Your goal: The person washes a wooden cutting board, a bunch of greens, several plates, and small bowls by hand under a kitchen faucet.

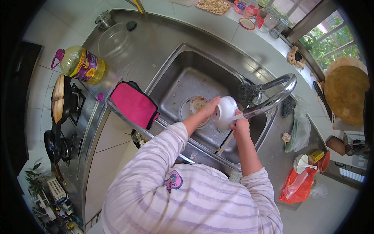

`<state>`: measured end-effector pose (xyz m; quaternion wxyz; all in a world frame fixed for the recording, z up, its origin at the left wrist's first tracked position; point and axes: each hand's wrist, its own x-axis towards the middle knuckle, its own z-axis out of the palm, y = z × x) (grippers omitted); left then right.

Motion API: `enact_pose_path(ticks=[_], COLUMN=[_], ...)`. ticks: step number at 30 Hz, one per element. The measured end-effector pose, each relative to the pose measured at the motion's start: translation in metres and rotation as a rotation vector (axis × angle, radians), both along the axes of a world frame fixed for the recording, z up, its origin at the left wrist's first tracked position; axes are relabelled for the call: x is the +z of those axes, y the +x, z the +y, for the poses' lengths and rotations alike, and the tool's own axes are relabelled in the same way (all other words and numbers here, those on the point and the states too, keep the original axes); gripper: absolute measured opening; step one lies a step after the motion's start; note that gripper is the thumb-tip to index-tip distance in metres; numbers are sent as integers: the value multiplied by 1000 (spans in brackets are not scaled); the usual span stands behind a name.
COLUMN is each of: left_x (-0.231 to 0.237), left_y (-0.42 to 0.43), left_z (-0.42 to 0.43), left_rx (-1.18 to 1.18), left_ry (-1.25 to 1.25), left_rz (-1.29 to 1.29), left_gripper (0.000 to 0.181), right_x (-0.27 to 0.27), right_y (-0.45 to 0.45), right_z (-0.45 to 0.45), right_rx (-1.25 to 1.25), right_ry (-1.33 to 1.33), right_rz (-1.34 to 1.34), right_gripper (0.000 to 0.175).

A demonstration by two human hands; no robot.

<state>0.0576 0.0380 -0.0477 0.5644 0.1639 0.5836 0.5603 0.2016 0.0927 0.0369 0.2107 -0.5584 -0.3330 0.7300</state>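
Both hands grip a white bowl (pixel 228 106), tilted on its side above the stainless steel sink (pixel 187 79). My left hand (pixel 209 107) lies against its base side; my right hand (pixel 241 125) holds the rim side nearest the tap. Water runs from the curved chrome tap (pixel 271 105) onto the bowl and falls into the basin. Below my left hand, a larger pale bowl (pixel 184 109) rests on the sink floor with a small patterned bowl (pixel 198 103) in it, partly hidden by my hand and forearm. Food scraps lie scattered on the basin floor.
A steel wool scourer (pixel 248 91) sits by the tap's base. Left of the sink lie a pink cloth (pixel 134 103) and an oil bottle (pixel 80 65). A clear basin (pixel 114 41) stands behind. To the right are a plastic bag (pixel 301 125) and a bowl with a spoon (pixel 299 163).
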Motion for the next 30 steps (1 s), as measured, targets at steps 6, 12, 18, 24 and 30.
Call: enact_pose_path(ticks=[6,12,18,24,30], left_x=[-18,66,93,91,69], left_y=[-136,-324,-445,-470,-454], left_z=[-43,-85,-119,-112,-120], left_rx=[68,385,284,119,2], left_ry=[-245,-466,-816,-949,-917], left_rz=[850,1508,1686,1429,1566], left_gripper=[45,40,71,76,24], right_x=[0,2,28,71,58], right_y=[14,17,22,19,53], right_z=[16,22,27,34,27], right_rx=[94,159,213,433,710], right_ry=[11,-38,23,213,718], right_rz=[66,80,-9,-395,-512], right_gripper=[22,23,34,25,22])
